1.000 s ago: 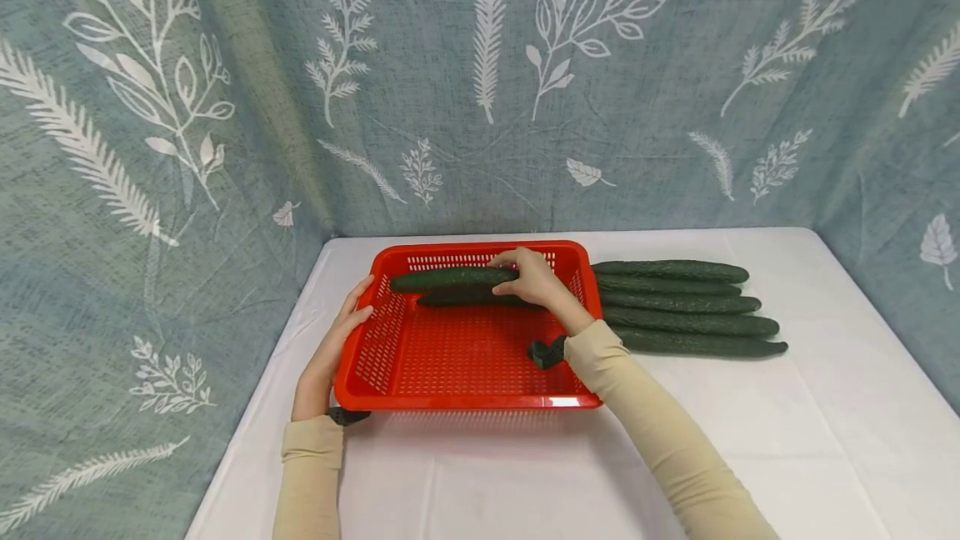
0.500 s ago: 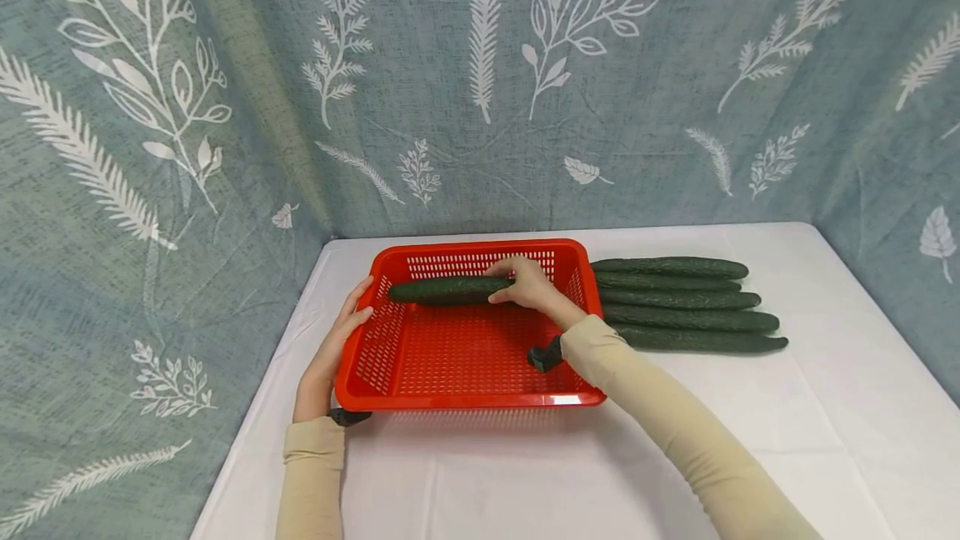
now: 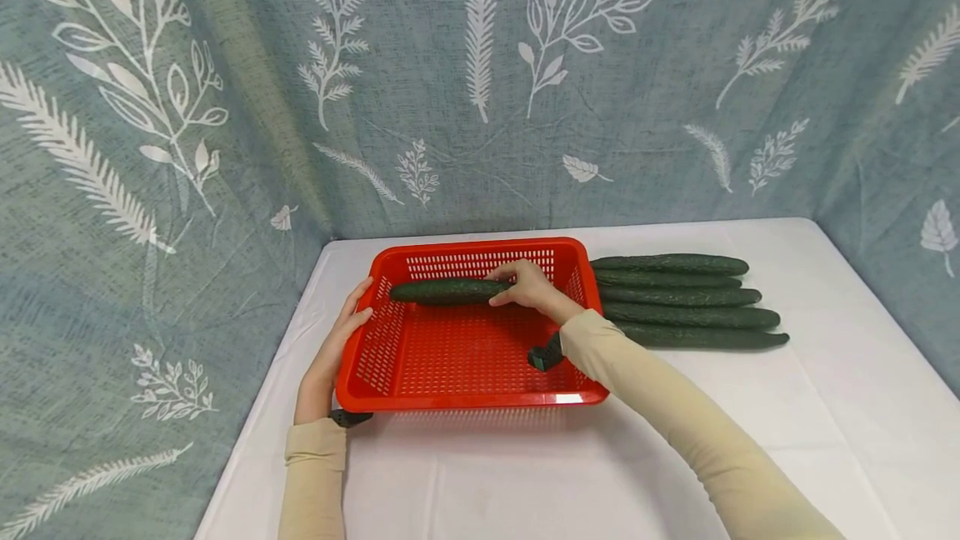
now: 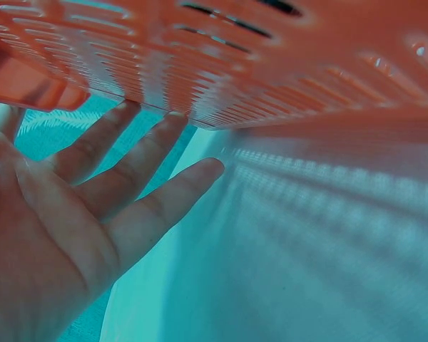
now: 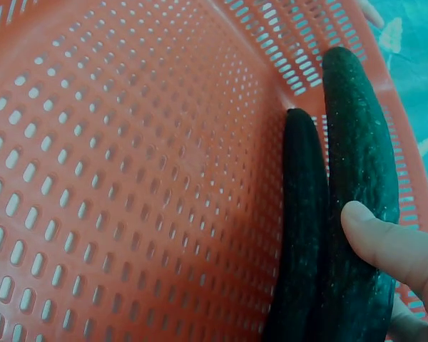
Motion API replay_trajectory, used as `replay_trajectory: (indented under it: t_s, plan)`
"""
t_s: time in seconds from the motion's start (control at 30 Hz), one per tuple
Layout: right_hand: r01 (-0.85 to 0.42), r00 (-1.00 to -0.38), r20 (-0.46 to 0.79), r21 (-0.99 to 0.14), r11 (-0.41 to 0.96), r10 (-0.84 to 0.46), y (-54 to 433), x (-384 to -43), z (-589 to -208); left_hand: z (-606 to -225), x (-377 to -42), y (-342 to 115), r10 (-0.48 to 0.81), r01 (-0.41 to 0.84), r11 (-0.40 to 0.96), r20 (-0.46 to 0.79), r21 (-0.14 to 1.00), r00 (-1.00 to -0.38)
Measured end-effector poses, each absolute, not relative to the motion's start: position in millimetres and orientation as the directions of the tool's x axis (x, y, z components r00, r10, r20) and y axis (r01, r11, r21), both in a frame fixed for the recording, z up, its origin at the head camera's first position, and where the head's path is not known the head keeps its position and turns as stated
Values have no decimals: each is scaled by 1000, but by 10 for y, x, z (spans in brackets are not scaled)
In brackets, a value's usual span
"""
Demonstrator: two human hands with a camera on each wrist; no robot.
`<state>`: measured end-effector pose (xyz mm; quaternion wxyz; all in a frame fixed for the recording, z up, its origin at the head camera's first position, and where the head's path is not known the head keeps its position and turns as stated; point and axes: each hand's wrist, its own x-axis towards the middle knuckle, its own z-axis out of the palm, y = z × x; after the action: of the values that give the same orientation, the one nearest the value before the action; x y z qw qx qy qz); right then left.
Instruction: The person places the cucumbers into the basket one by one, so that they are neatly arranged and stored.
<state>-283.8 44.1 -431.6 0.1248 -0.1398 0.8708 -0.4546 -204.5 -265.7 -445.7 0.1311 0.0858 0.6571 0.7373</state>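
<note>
the held cucumber (image 3: 450,292) has just come a little closer to the near rim of the basket (image 3: 472,401) than it was a second ago, and between the last two looks it hardly shifts at all. it lies lengthwise inside the basket, toward the far wall, its free end close to the left wall. the right hand (image 3: 528,286) has come along with it and pinches it toward its right end, thumb on the near side, so the grip is narrow and full. the second cucumber (image 5: 303,214), which showed in front of it a second ago, is now covered from above; the right wrist view finds it just beside the held cucumber, on the side away from the basket's far wall. for the work in hand, that reads as a placing nearly done but without release: two cucumbers are within the basket, one of them in the fingers. whether the held cucumber bears on the second cucumber, or on the basket itself, i cannot tell. the left hand (image 3: 341,336) keeps its place at the basket's left wall, fingers spread and fairly straight, gripping no cucumber, which probably helps steady things. the row of five (image 3: 678,297) lies unmoved on the table (image 3: 750,423), right of the basket, left ends hidden by its rim.
</note>
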Motion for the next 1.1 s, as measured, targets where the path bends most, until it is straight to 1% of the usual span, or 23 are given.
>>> replay_trajectory:
  t_s: [0.27, 0.47, 0.7, 0.9, 1.1]
  plan:
    - [-135, -927, -106, -800, 584, -360, 444, -2837, -4316, -4461, -2026, -2659, 308, -76, -93, -44, 993, -950]
    - [-140, -924, -105, -800, 583, -367, 458, -2838, -4324, -4462, -2028, -2654, 314, -70, -92, -37, 993, -949]
    - [-198, -906, -94, -766, 611, -412, 471, -2828, -4332, -4453, -2030, -2650, 311, -77, -72, -51, 994, -949]
    - [-202, -912, -92, -746, 634, -399, 470, -2810, -4310, -4490, -2062, -2675, 298, -90, -79, -62, 993, -953]
    - [-178, -914, -117, -743, 645, -388, 457, -2819, -4307, -4489, -2068, -2680, 292, -87, -80, -60, 993, -955]
